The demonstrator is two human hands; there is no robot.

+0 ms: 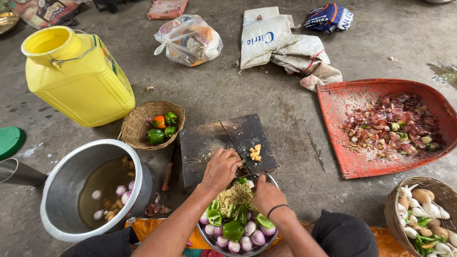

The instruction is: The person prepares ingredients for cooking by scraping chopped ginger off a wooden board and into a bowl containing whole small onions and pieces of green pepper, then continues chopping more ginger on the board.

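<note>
Two hands, left hand (220, 169) cupped loosely on dark chopping board (209, 143), board's long axis left-right, right hand (266, 194) grip unclear.

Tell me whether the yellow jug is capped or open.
Open. The yellow jug stands upright on the floor, its wide round mouth uncovered, with no cap on it. A green lid lies apart at the left edge.

Soft, even daylight all over. No hard shadows, only faint dark patches under yellow jug (78, 76) and metal pot (90, 190). Small shine on pot rim and on plastic bag (189, 39). Sharp in middle, colours clear. Slight blur on left hand (220, 169). Edges bent and stretched by wide lens, worst at corners. Wet gleam on floor (445, 74) at far right.
</note>
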